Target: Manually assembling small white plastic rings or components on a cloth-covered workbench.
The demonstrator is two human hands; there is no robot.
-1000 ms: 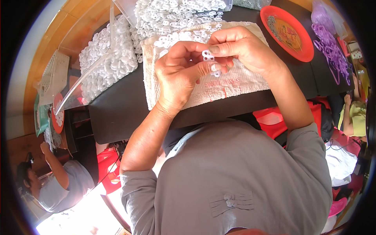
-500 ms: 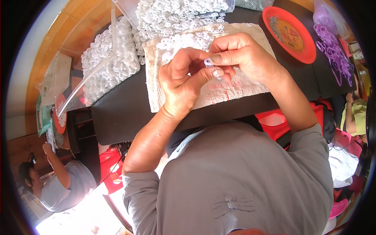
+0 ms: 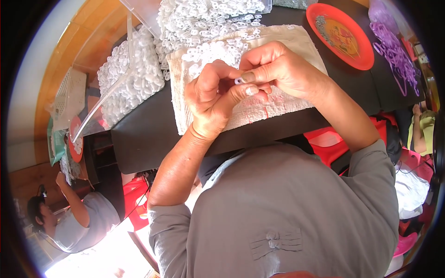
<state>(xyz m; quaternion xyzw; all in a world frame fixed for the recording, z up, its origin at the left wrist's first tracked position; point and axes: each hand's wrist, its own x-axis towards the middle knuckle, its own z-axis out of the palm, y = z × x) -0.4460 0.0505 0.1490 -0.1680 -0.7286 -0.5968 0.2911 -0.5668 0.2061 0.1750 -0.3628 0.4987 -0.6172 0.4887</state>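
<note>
Both hands meet over a cream towel (image 3: 296, 51). My left hand (image 3: 211, 95) is closed, pinching a small white plastic piece (image 3: 238, 81) between bent fingers and thumb. From the other side, my right hand (image 3: 287, 72) pinches at the same piece with thumb and forefinger; fingers cover most of it. Just beyond my fingers, loose white oval pieces with holes (image 3: 213, 52) lie on the towel's far part. A larger heap of the same pieces (image 3: 194, 21) spills from behind the towel.
A clear bin of white pieces (image 3: 132, 78) stands at the left on the black table (image 3: 143, 143). To the far right are a red oval tray (image 3: 366, 58) with small grey and yellowish bits, and a tangle of purple strands (image 3: 394, 51). A co-worker (image 3: 85, 217) sits at lower left.
Both hands have shifted slightly left with the white piece, which is now more covered by the fingertips. The whole view has also moved a little.
</note>
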